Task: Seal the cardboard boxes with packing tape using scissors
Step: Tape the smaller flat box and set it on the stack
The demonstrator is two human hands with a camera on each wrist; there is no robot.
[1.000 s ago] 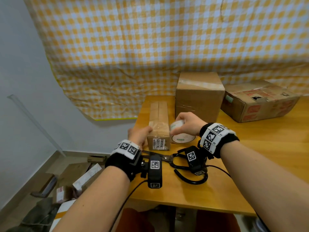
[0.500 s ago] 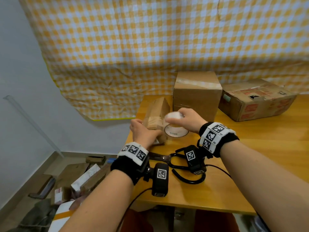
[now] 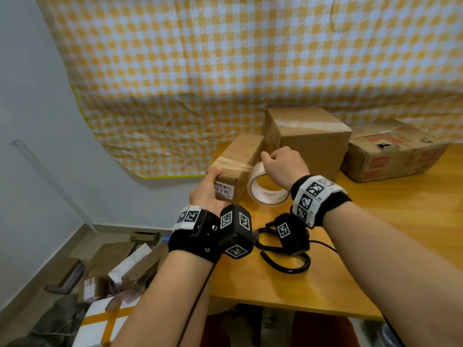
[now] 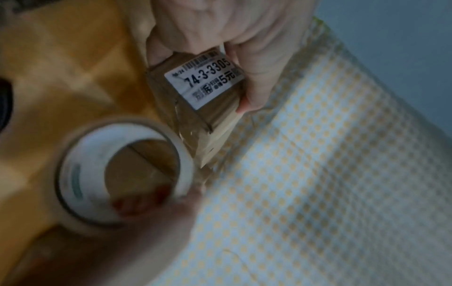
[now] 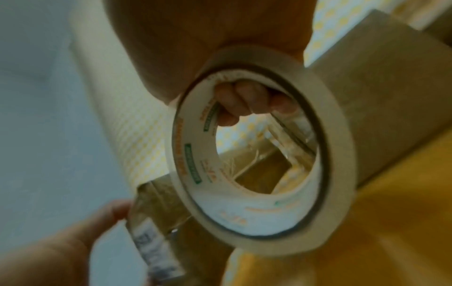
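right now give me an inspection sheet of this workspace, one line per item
surface: wooden table, bare at the near right
job's things: long box tilted, a tape band across it; tape roll beside it; scissors on the table, mostly hidden by the wrists
clutter: cube box and printed box at the back
grippers: left hand grips the long box's labelled end; right hand grips the tape roll, fingers through its core
cables: black cable from the left wrist
surroundings: checked cloth on the wall; boxes on the floor

Head cam looks down at table (image 3: 375, 221); wrist cams close, share tape roll (image 4: 122, 170).
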